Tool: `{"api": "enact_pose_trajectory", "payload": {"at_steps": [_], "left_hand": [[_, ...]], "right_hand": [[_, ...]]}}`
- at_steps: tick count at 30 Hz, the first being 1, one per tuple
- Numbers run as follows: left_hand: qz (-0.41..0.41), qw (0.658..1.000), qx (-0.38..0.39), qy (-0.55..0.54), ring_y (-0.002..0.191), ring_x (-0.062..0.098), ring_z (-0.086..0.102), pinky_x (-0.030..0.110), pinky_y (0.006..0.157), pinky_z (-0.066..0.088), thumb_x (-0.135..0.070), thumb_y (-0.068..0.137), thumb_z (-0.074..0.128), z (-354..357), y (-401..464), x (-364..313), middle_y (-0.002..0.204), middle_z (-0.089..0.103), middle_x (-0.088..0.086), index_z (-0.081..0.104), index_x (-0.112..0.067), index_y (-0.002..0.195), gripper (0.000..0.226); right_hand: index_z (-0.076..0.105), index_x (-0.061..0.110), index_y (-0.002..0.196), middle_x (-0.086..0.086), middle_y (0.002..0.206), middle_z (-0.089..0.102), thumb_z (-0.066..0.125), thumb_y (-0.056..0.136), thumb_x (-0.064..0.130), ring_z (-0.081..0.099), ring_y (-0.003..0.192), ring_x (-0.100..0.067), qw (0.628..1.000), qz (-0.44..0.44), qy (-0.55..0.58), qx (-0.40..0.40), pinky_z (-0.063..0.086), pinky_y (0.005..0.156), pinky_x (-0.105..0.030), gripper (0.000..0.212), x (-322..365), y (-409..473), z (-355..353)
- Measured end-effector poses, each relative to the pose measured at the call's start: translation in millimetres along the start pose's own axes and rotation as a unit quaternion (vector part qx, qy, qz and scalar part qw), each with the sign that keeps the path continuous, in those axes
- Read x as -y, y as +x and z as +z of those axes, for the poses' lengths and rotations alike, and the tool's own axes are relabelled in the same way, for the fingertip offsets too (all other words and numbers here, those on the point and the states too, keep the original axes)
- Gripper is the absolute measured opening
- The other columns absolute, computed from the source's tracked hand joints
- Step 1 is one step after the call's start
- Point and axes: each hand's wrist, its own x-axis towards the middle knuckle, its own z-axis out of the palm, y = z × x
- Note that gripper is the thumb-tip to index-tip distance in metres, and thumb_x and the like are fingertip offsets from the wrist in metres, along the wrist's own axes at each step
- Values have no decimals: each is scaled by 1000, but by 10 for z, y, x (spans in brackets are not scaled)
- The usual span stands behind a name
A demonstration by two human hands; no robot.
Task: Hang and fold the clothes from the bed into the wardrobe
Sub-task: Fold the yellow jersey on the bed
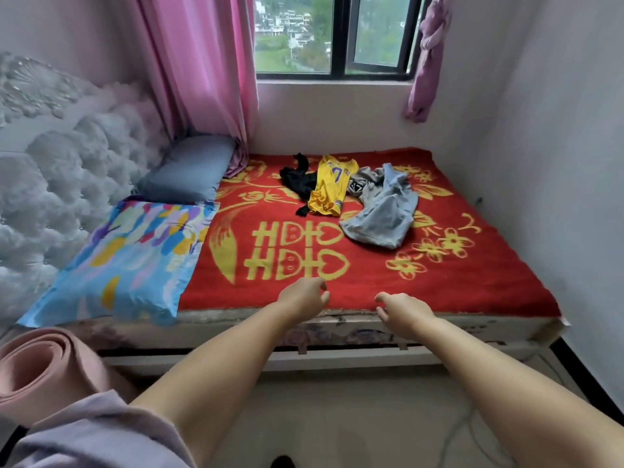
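Red woven bed blanket (371,285) bears a yellow double-happiness character. Yellow jersey (329,189) shows purple numerals, unreadable. Left hand (304,295) and right hand (403,312) loosely curled, holding nothing.

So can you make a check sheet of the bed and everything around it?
Surface: red blanket with yellow flower pattern covers the bed.
Job's things: crumpled black garment, yellow jersey, grey hooded top lie together near the window.
Clutter: plain grey pillow, colourful patterned pillow, rolled pink mat.
Hands: left hand and right hand hover at the bed's near edge, fingers loosely curled, holding nothing.
Cables: thin white cable on the floor.
Surroundings: pink curtain, window; wardrobe not in view.
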Motion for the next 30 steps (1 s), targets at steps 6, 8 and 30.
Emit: {"api": "enact_pose_trajectory", "payload": {"at_steps": [6, 8, 30], "left_hand": [[13, 1000, 21, 4, 62, 14, 51, 27, 53, 42, -31, 100, 42, -262, 1197, 195, 112, 64, 7, 56, -11, 124, 34], [20, 999, 30, 13, 68, 17, 57, 31, 58, 47, -31, 100, 41, -423, 1603, 205, 115, 63, 7, 55, -12, 125, 35], [-141, 979, 141, -40, 47, 10, 43, 25, 45, 33, -27, 99, 38, 88, 5305, 755, 90, 68, 2, 54, -16, 125, 32]], "right_hand": [[46, 21, 131, -6, 118, 63, 35, 101, 33, 61, 99, -26, 999, 34, 6, -5, 51, 75, -36, 35, -196, 1057, -242], [46, 22, 133, -6, 122, 61, 36, 101, 33, 60, 103, -27, 998, 58, 13, 0, 51, 79, -36, 36, -316, 1395, -382], [48, 24, 133, -7, 127, 59, 38, 97, 28, 57, 115, -28, 985, -20, 61, 160, 47, 90, -36, 37, -1443, 5265, 263]]}}
